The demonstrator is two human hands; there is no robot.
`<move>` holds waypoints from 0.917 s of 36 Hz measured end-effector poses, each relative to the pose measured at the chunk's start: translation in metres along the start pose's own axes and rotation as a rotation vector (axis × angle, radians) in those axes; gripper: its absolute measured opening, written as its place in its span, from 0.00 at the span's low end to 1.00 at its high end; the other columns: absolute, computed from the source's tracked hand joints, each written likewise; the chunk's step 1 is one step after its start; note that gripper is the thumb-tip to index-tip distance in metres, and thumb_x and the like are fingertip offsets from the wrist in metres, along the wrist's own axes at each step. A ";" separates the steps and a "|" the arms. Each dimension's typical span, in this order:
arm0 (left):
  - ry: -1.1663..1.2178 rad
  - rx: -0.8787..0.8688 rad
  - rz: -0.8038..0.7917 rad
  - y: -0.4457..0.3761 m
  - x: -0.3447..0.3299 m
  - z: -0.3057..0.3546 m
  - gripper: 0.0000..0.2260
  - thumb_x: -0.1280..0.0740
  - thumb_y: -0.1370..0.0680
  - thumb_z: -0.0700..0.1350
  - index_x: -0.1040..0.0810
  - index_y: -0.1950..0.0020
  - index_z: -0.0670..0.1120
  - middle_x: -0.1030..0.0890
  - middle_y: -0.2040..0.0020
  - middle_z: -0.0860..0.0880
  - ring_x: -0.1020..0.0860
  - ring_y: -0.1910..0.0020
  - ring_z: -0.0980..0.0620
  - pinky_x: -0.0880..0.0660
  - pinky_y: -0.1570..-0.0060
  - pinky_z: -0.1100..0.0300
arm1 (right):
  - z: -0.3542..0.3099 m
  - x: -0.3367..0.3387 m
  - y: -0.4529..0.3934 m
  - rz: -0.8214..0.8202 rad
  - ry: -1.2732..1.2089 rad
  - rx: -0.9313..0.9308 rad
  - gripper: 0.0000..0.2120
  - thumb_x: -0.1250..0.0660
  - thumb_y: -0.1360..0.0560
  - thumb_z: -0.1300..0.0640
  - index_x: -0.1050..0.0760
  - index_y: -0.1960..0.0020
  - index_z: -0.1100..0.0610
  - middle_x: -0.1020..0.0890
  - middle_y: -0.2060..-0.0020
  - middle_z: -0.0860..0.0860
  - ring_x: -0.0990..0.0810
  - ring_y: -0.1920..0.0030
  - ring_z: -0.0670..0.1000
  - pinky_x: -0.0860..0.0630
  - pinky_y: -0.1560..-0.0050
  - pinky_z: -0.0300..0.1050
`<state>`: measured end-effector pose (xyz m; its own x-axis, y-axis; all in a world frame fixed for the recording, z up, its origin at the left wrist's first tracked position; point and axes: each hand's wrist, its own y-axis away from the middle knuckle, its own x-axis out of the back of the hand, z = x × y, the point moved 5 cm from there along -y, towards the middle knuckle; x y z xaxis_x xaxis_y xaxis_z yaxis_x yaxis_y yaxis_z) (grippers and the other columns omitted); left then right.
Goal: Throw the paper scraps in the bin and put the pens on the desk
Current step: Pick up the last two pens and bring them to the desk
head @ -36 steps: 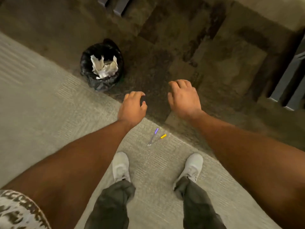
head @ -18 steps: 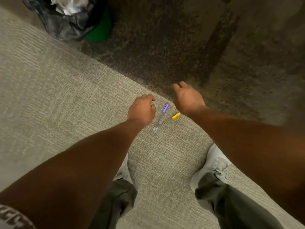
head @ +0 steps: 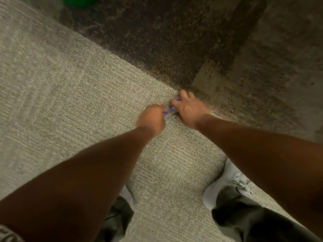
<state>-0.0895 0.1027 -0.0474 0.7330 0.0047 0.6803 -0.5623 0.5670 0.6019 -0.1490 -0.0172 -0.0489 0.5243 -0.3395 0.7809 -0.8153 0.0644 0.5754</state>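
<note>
Both of my hands are down on the light carpet, where the pens lie. My left hand [head: 151,118] is curled into a fist, with a purple pen end showing at its fingertips. Between the hands lies a clear pen with a purple cap [head: 169,110]. Its upper end sits between the thumb and fingers of my right hand [head: 189,109], which pinches it. A second clear barrel [head: 172,117] pokes out from under my right palm. The yellow-capped pen is hidden under that hand. The bin and paper scraps are out of view.
A green shape [head: 78,0] shows at the top edge. The dark carpet [head: 174,41] starts just beyond my hands. My two white shoes [head: 225,186] and dark trouser legs stand below, on the light carpet [head: 70,93].
I have bent lower, and the bin has slid out of the top of the view. Both hands dropped onto the pens, and my right hand now covers the yellow one.
</note>
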 end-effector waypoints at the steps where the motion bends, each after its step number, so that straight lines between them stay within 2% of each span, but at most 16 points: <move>1: -0.003 -0.019 -0.009 0.000 -0.001 0.001 0.11 0.36 0.22 0.36 0.21 0.43 0.47 0.20 0.48 0.46 0.23 0.50 0.47 0.22 0.49 0.50 | 0.000 0.000 0.000 0.008 0.005 0.007 0.17 0.33 0.23 0.61 0.32 0.37 0.51 0.34 0.40 0.56 0.30 0.42 0.57 0.20 0.47 0.54; 4: -0.013 -0.050 0.017 0.002 -0.002 0.004 0.13 0.36 0.23 0.34 0.21 0.43 0.47 0.22 0.48 0.47 0.26 0.50 0.49 0.24 0.50 0.54 | 0.001 -0.001 0.004 0.006 0.023 0.004 0.13 0.34 0.22 0.60 0.29 0.39 0.54 0.31 0.44 0.55 0.28 0.44 0.56 0.21 0.45 0.53; 6: -0.013 -0.057 0.034 0.004 -0.002 0.006 0.15 0.37 0.24 0.34 0.22 0.40 0.47 0.22 0.47 0.48 0.29 0.49 0.52 0.26 0.51 0.57 | 0.003 -0.004 0.010 -0.006 0.031 -0.003 0.14 0.33 0.23 0.60 0.28 0.38 0.55 0.28 0.43 0.56 0.27 0.42 0.58 0.21 0.45 0.53; 9: -0.011 -0.060 0.042 0.008 0.001 0.011 0.18 0.36 0.24 0.34 0.24 0.36 0.48 0.24 0.45 0.50 0.31 0.47 0.54 0.27 0.46 0.58 | 0.006 -0.007 0.019 -0.040 0.041 -0.017 0.15 0.34 0.22 0.59 0.29 0.37 0.56 0.25 0.44 0.56 0.27 0.39 0.60 0.20 0.46 0.53; 13: -0.007 -0.072 0.068 0.019 0.013 0.021 0.22 0.35 0.25 0.35 0.26 0.32 0.49 0.26 0.41 0.50 0.32 0.42 0.52 0.27 0.41 0.57 | 0.010 -0.001 0.034 -0.045 -0.010 -0.065 0.11 0.36 0.22 0.62 0.29 0.40 0.58 0.23 0.50 0.55 0.25 0.45 0.57 0.24 0.52 0.48; 17: 0.013 -0.074 0.047 0.035 0.031 0.035 0.25 0.33 0.25 0.35 0.30 0.30 0.50 0.28 0.35 0.49 0.33 0.36 0.50 0.28 0.36 0.54 | 0.012 0.023 0.056 -0.006 -0.055 -0.089 0.07 0.36 0.23 0.61 0.28 0.45 0.57 0.28 0.58 0.53 0.27 0.50 0.55 0.34 0.59 0.45; 21: -0.014 -0.150 -0.005 0.055 0.051 0.063 0.29 0.30 0.25 0.40 0.35 0.26 0.51 0.33 0.29 0.48 0.38 0.30 0.48 0.34 0.30 0.50 | 0.010 0.066 0.082 0.025 -0.051 -0.077 0.05 0.34 0.23 0.61 0.27 0.47 0.57 0.24 0.56 0.55 0.25 0.57 0.55 0.33 0.62 0.45; 24: -0.052 -0.216 -0.013 0.073 0.075 0.091 0.31 0.30 0.25 0.44 0.38 0.25 0.51 0.33 0.28 0.49 0.38 0.29 0.48 0.37 0.29 0.50 | 0.006 0.108 0.101 0.032 -0.100 -0.064 0.05 0.35 0.22 0.60 0.27 0.46 0.58 0.25 0.53 0.55 0.22 0.61 0.56 0.30 0.64 0.46; 27: -0.020 -0.243 -0.024 0.089 0.102 0.123 0.23 0.32 0.23 0.43 0.32 0.28 0.49 0.27 0.34 0.48 0.32 0.34 0.46 0.32 0.35 0.52 | 0.003 0.155 0.124 0.051 -0.132 -0.044 0.06 0.35 0.22 0.62 0.27 0.45 0.58 0.26 0.52 0.55 0.21 0.59 0.57 0.25 0.61 0.47; 29: 0.038 -0.235 -0.049 0.099 0.124 0.145 0.10 0.35 0.22 0.40 0.24 0.41 0.48 0.21 0.46 0.47 0.25 0.44 0.45 0.29 0.49 0.55 | 0.002 0.188 0.143 0.068 -0.133 -0.040 0.08 0.35 0.24 0.65 0.27 0.46 0.57 0.27 0.52 0.55 0.22 0.59 0.56 0.23 0.60 0.49; 30: 0.072 -0.228 -0.069 0.104 0.136 0.154 0.05 0.37 0.21 0.39 0.24 0.49 0.48 0.21 0.53 0.47 0.23 0.50 0.44 0.30 0.57 0.56 | 0.001 0.206 0.152 0.079 -0.140 -0.039 0.08 0.35 0.25 0.66 0.27 0.48 0.57 0.27 0.52 0.55 0.22 0.59 0.56 0.24 0.61 0.49; 31: 0.105 -0.229 -0.079 0.109 0.149 0.165 0.05 0.37 0.20 0.40 0.26 0.54 0.49 0.23 0.58 0.49 0.23 0.55 0.44 0.33 0.61 0.57 | 0.001 0.225 0.162 0.094 -0.148 -0.040 0.08 0.36 0.25 0.67 0.27 0.49 0.57 0.28 0.52 0.55 0.23 0.59 0.56 0.26 0.62 0.49; 33: 0.153 -0.242 -0.083 0.122 0.177 0.185 0.09 0.39 0.19 0.42 0.29 0.58 0.51 0.25 0.62 0.51 0.25 0.59 0.46 0.37 0.66 0.58 | 0.001 0.262 0.182 0.119 -0.167 -0.052 0.08 0.36 0.25 0.66 0.26 0.49 0.57 0.29 0.53 0.53 0.25 0.60 0.54 0.31 0.62 0.46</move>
<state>-0.0990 0.0203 0.2237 0.8323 0.0642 0.5506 -0.4039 0.7505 0.5231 -0.1599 -0.0957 0.2600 0.3736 -0.4772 0.7954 -0.8530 0.1602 0.4967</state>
